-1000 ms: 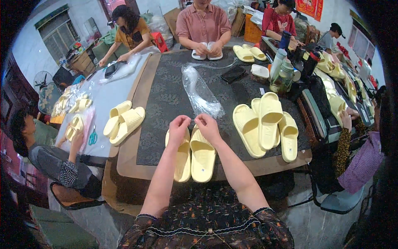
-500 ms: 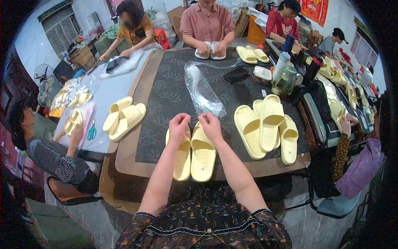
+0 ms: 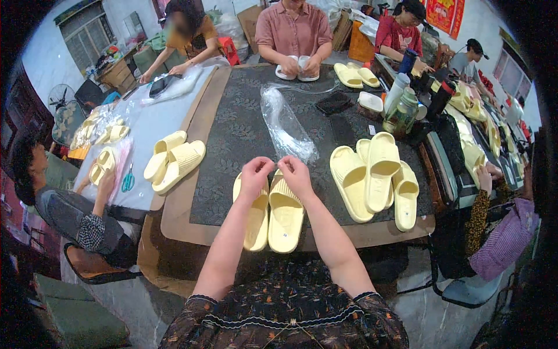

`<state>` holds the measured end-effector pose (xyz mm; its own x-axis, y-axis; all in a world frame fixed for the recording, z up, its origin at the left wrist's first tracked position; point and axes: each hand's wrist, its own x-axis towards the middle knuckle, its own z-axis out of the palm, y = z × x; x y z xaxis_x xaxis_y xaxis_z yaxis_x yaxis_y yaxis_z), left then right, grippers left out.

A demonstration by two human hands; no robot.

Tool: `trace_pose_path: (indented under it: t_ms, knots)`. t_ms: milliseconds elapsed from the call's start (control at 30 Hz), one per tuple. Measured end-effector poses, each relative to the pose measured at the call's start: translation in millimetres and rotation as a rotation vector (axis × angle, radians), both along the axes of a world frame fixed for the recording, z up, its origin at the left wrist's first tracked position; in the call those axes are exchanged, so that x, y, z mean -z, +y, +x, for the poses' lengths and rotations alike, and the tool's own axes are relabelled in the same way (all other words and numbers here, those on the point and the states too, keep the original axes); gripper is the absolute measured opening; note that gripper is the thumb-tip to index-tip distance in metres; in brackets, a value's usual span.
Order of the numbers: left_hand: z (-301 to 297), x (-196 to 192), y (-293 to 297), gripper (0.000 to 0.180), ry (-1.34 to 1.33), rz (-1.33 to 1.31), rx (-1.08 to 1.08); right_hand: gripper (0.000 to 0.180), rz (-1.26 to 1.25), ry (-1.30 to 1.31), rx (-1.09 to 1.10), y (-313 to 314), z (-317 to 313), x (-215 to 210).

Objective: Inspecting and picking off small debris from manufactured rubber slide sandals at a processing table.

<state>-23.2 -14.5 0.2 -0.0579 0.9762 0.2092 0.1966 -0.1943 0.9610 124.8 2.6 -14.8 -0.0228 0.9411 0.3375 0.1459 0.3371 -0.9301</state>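
A pair of pale yellow slide slippers (image 3: 273, 218) lies side by side on the dark patterned table (image 3: 232, 145), right in front of me. My left hand (image 3: 256, 176) and my right hand (image 3: 295, 174) hover close together above the straps, fingers pinched on the near end of a clear plastic bag (image 3: 286, 128). The bag stretches away from my hands toward the table's middle.
Several more yellow slippers (image 3: 375, 177) are stacked to the right, another pair (image 3: 173, 160) to the left on a light table. A jar and bottles (image 3: 404, 107) stand at the right. Other people sit around the tables; one opposite holds white slippers (image 3: 296, 68).
My hands have lifted slightly off the slippers and drawn together at the near end of the bag. The slippers have stayed in place.
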Motion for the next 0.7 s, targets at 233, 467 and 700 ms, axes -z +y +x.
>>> trace_pose_path:
  t_ms: [233,467,700]
  knots:
    - [-3.4,4.1,1.6,0.012,0.009,0.031,0.014,0.016,-0.011,-0.072,-0.019,-1.9,0.0,-1.9]
    - [-1.6,2.9,3.1,0.01,-0.287,0.023,-0.053,0.014,-0.001,-0.017,-0.023,0.0,-0.3,3.6]
    - [-5.3,1.6,3.2,0.012,-0.223,0.006,-0.042,0.016,-0.015,0.043,0.012,-1.0,-0.6,-0.9]
